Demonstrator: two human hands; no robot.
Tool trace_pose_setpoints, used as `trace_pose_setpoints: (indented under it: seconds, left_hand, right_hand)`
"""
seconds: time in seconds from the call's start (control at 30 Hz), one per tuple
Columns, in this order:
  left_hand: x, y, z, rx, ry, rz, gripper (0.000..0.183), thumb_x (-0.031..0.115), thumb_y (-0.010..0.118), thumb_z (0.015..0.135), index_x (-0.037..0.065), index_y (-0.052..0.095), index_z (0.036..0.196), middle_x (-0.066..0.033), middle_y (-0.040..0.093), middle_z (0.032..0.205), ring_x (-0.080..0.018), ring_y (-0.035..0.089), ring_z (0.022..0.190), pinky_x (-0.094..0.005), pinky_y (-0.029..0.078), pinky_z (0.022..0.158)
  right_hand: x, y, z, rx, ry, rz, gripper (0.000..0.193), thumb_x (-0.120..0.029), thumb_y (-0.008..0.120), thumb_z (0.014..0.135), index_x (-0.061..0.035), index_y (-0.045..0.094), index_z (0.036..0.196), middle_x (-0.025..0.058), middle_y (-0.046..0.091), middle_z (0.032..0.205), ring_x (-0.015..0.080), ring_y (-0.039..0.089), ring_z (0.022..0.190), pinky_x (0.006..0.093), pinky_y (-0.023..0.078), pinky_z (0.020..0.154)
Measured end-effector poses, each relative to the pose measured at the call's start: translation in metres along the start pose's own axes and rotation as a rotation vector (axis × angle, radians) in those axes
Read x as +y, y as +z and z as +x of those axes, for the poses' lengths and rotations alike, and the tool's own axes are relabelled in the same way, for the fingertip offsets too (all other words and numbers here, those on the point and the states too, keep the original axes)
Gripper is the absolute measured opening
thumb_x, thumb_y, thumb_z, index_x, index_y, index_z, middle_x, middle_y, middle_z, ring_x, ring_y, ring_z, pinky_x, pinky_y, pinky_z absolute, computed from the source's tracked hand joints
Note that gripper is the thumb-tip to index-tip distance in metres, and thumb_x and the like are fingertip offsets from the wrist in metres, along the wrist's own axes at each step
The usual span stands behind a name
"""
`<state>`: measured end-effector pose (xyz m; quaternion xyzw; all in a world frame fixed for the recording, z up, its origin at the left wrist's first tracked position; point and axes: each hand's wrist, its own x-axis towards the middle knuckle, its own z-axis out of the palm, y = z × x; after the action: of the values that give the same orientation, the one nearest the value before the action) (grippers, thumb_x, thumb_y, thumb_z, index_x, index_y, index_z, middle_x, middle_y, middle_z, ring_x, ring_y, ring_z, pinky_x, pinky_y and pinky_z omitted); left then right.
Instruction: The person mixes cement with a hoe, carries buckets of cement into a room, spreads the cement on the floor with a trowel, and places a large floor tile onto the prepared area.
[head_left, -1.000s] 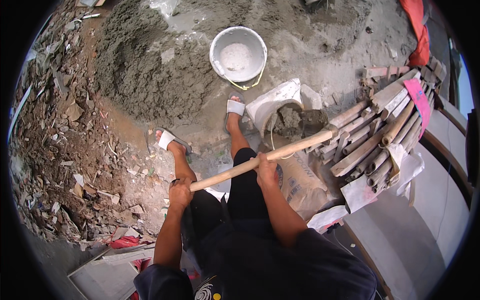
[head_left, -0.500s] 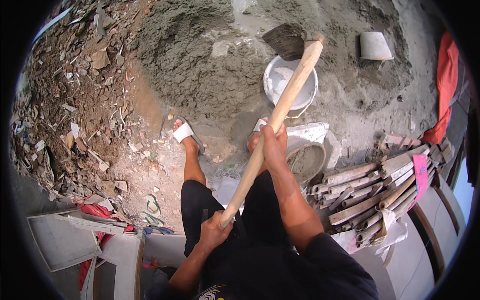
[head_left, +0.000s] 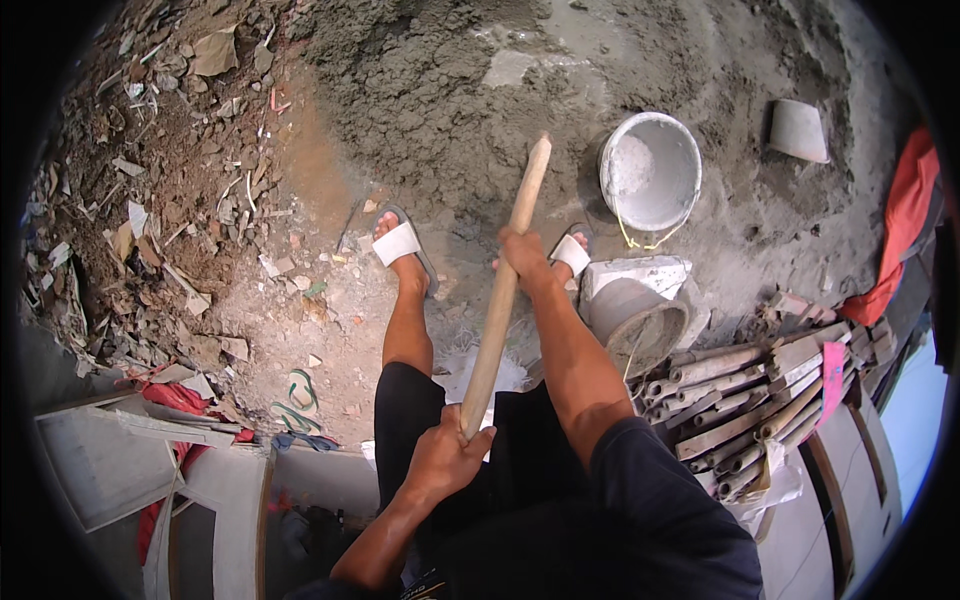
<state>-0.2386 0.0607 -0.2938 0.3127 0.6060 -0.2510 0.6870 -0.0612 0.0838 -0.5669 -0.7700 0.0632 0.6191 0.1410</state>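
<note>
A long wooden-handled hoe (head_left: 490, 350) slants up from my waist toward a grey heap of wet mortar (head_left: 400, 110). My left hand (head_left: 448, 458) wraps round the near end of the handle, thumb along the side. Farther up, my right hand (head_left: 522, 260) is closed round the middle of the same handle. The far end of the handle is over the mortar between my feet; I cannot make out the blade there. To the right of the hoe stands a pale bucket (head_left: 684, 190), with a whitish patch inside and a yellow cord handle hanging down.
A second bucket (head_left: 612, 308) tilts beside my right foot, against a white block. Beyond lies a smaller grey bucket (head_left: 796, 130). Stacked poles (head_left: 720, 400) are at the right, near a red cloth (head_left: 905, 230). Rubble (head_left: 130, 240) covers the left; loose sandals (head_left: 298, 400) lie nearer.
The hoe's head has swung left and down, away from above the pale bucket to the mortar's edge. Both hands keep their hold. The whole view has shifted, moving the buckets rightward.
</note>
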Motion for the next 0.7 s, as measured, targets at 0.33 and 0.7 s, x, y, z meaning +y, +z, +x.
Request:
trace_pose_setpoints:
  seconds: [0.33,0.7]
  left_hand:
    - [0.085,0.023,-0.07,-0.319,0.372,-0.588,0.086,0.014,0.061,0.093,0.005,-0.002,0.151,-0.0089,0.059,0.087,-0.0116,0.058,0.074,-0.0254,0.048,0.068]
    - [0.138,0.152,-0.193,-0.565,0.332,-0.031,0.118,0.04,0.071,0.085,-0.004,-0.022,0.143,-0.0167,0.069,0.104,-0.0244,0.068,0.092,-0.0317,0.051,0.084]
  right_hand:
    - [-0.05,-0.066,-0.044,-0.187,0.107,0.031,0.045,-0.027,0.063,0.079,0.0034,0.052,0.109,0.013,0.057,0.083,0.0217,0.059,0.055,0.0373,0.049,0.051]
    - [-0.037,-0.2,-0.19,-0.296,0.025,0.366,0.035,-0.029,0.062,0.081,-0.0028,0.055,0.102,0.0083,0.059,0.074,0.0173,0.057,0.051,0.0338,0.047,0.045]
